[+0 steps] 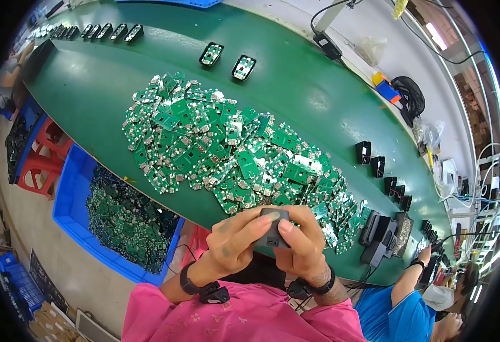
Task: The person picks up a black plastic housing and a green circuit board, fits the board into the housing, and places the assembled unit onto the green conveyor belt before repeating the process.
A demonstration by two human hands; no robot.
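At the near edge of the green bench (312, 85), a dark grey casing (272, 232) turns its port end toward me, long axis apparently running away from me. My left hand (231, 244) and right hand (304, 242) grip its sides, fingers curled closed, thumbs on top. Beyond lie heaped circuit boards (204, 142); outward, a blue bin (70, 194) at left, a blue-shirted co-worker (403, 310) at right.

Circuit-board heap (221, 148) blocking the way ahead of left hand (231, 242) and right hand (304, 242), dark blocky devices (380, 238) hemming the right, open green tabletop (301, 77) beyond, two black casings (243, 67) on it.
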